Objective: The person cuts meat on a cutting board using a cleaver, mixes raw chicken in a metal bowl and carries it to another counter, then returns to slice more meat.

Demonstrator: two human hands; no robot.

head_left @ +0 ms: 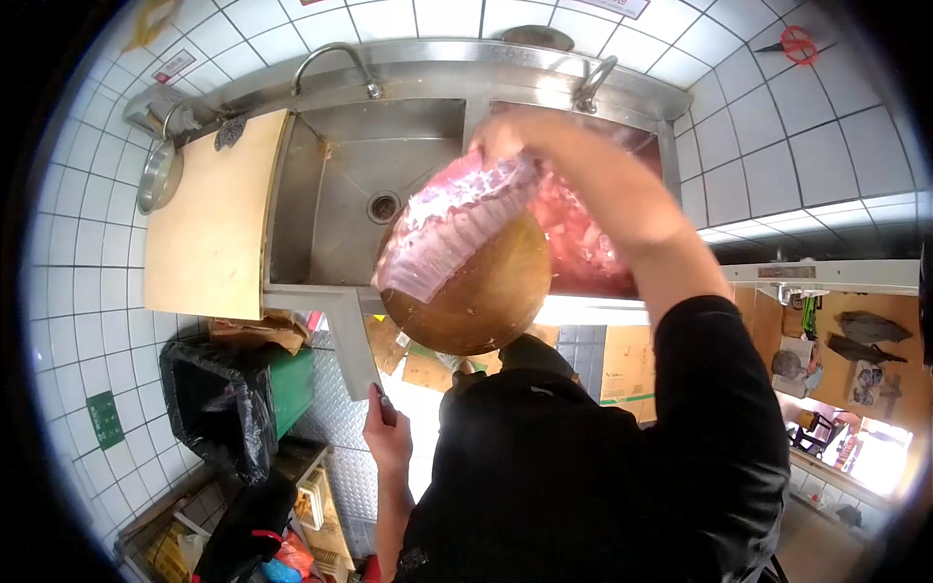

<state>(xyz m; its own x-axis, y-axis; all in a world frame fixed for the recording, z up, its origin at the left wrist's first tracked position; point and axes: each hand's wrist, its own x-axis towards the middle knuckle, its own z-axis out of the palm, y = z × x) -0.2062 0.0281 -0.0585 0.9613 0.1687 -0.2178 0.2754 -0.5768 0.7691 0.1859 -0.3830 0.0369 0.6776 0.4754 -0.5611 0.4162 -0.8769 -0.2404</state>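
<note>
My left hand (389, 434), low and left of my body, is closed around the dark handle of a cleaver (349, 335). Its broad blade points up toward the sink's front edge, left of the round wooden chopping block (491, 309). With my right hand (510, 134) I grip the far end of a rack of ribs (452, 228). The rack slants across the block, its bone side showing and its near end over the block's left part. My right fingers are partly hidden and blurred. Cut meat pieces (578, 238) lie in reddish liquid in the right sink basin, partly behind my right arm.
The left steel basin (335, 185) has a drain, with a curved faucet (335, 60) behind it. A pale wooden board (209, 214) lies left of it beside a metal pan (159, 178). A black-lined bin (219, 403) stands below. Red-handled scissors (799, 46) hang on the right wall.
</note>
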